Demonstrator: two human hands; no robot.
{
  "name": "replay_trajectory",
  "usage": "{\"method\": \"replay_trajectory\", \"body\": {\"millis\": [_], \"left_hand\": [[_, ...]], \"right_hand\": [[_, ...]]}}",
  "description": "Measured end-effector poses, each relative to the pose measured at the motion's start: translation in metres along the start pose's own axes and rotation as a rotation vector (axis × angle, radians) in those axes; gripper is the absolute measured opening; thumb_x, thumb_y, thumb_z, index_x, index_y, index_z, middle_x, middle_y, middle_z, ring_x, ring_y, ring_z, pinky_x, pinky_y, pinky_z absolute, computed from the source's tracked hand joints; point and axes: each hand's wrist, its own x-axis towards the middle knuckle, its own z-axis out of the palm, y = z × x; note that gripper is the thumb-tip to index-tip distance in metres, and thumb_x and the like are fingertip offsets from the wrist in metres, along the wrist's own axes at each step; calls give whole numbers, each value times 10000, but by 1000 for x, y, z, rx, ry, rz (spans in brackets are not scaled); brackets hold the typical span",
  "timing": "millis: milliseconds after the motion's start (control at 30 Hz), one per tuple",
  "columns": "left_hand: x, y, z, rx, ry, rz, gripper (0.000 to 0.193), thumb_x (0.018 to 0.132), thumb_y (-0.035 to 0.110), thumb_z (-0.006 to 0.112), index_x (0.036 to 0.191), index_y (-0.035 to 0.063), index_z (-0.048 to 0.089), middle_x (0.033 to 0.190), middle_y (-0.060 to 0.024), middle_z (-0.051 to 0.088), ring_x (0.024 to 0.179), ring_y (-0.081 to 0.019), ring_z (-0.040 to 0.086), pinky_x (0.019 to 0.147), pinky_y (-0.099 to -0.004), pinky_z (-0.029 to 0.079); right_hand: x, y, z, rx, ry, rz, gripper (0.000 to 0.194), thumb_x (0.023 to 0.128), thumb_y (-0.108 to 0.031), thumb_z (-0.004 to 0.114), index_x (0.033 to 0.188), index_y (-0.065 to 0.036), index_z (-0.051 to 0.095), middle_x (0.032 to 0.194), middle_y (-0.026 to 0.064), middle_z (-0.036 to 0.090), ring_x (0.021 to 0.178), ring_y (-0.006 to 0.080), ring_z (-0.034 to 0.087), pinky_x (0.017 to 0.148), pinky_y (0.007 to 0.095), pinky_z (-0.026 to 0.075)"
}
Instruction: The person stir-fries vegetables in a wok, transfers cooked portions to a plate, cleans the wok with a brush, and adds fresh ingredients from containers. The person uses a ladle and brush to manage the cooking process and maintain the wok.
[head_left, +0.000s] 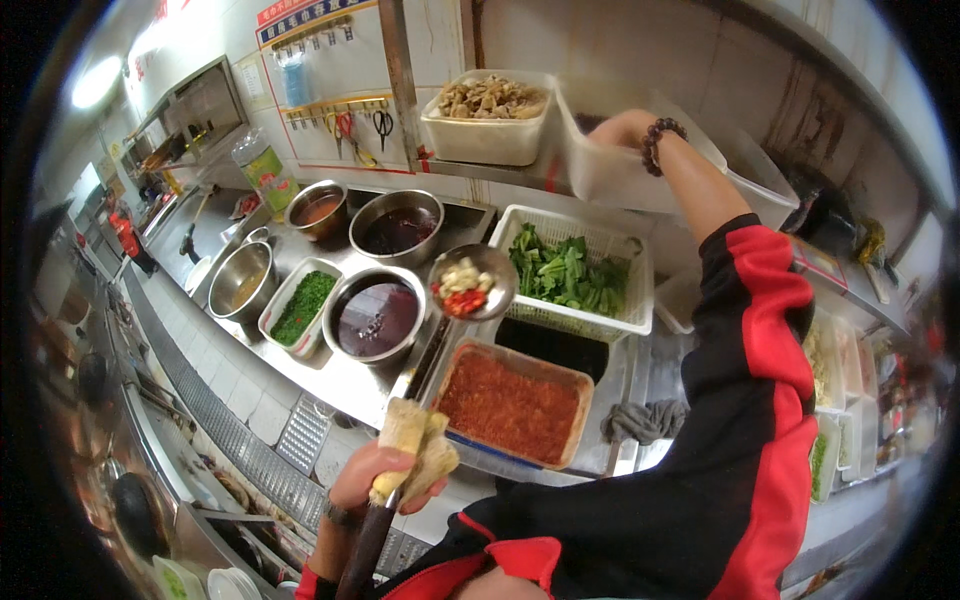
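Note:
My left hand (367, 476) is closed around the dark handle of a ladle (371, 544), with a folded yellowish cloth (416, 442) gripped at the same place. The ladle's metal bowl (499, 274) holds pale chopped pieces, which look like garlic, and cut red chili (465, 302). It hangs between a steel pot of dark liquid (379, 315) and a white basket of leafy greens (570, 274). At the upper right my right hand (622, 129), a beaded bracelet on its wrist, reaches into a white plastic tub (637, 176) on the shelf. Its fingers are hidden inside.
Below the basket lies a tray of red sauce (517, 401), beside a grey rag (645, 421). Steel bowls and a tub of chopped green herbs (304, 307) stand left. A filled tub (484, 139) shares the shelf (487, 174). A person (127, 232) stands far left.

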Motion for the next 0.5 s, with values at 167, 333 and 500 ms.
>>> {"method": "replay_trajectory", "body": {"millis": [167,333,500], "left_hand": [[13,34,16,-65,-140,-112,488,876,283,563,1160,-114,536,866,-215,627,517,-181,540,431,-260,387],[28,48,20,-179,-327,-106,486,907,251,534,1252,-88,481,881,-227,627,511,-199,557,425,-268,402],[29,58,20,-221,-337,-109,459,930,228,507,1287,-57,462,902,-228,636,506,-206,558,438,-275,406]], "right_hand": [[-41,-29,9,-273,130,34,439,796,-293,778,1144,-33,709,985,52,720,790,151,623,698,357,507],[-93,-69,13,-217,372,-10,273,837,-167,770,1041,3,705,891,68,687,765,162,636,652,302,540],[-112,-133,37,29,382,-448,197,900,-122,690,1014,39,687,850,46,665,760,122,636,700,263,578]]}}
